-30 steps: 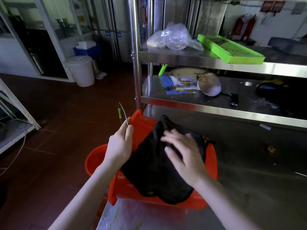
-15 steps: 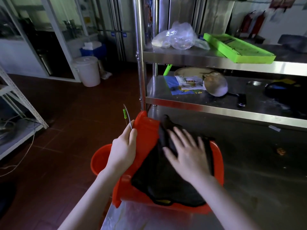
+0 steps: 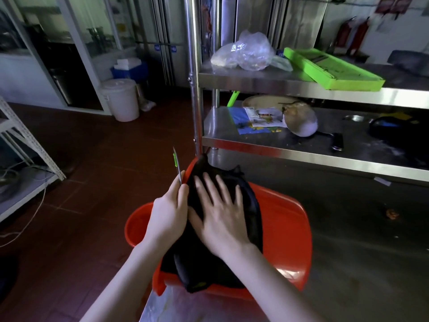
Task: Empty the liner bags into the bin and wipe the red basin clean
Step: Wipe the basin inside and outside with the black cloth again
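Observation:
The red basin (image 3: 283, 228) stands tilted on its edge at the left end of a steel table (image 3: 362, 256), its inside facing me. A black cloth (image 3: 204, 268) lies spread across that inside. My right hand (image 3: 220, 219) presses flat on the cloth with fingers spread and straight, near the basin's upper left. My left hand (image 3: 169, 212) grips the basin's left rim, fingers curled over the edge. A thin wire with a green piece (image 3: 176, 163) sticks up just above that hand.
A second red vessel (image 3: 137, 226) shows below the table edge, behind my left wrist. The steel rack's post (image 3: 195, 89) rises just behind the basin. Its shelves carry a clear plastic bag (image 3: 246, 52) and a green tray (image 3: 329, 68). A white lidded bucket (image 3: 120, 98) stands on the floor at far left.
My right hand has slid the black cloth up and to the left across the basin's inside, towards the upper rim. The left hand keeps its grip on the rim.

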